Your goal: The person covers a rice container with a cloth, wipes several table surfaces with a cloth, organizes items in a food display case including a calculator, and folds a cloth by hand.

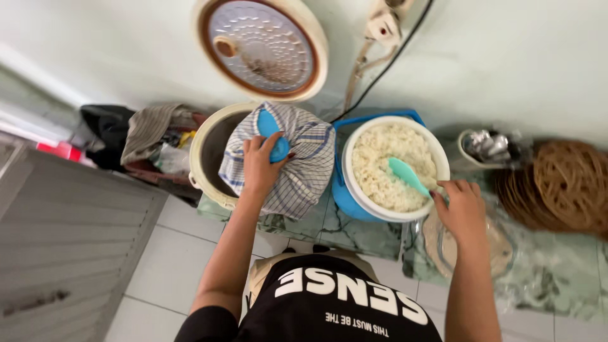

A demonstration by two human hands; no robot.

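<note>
Cooked white rice [380,161] fills the white round bowl [437,158] just beyond the right hand [462,206], which grips a turquoise plastic paddle [406,174] slanting up-left into it, while the left hand [261,166] clasps a blue paddle [273,136] over checked cloth [310,164].
</note>
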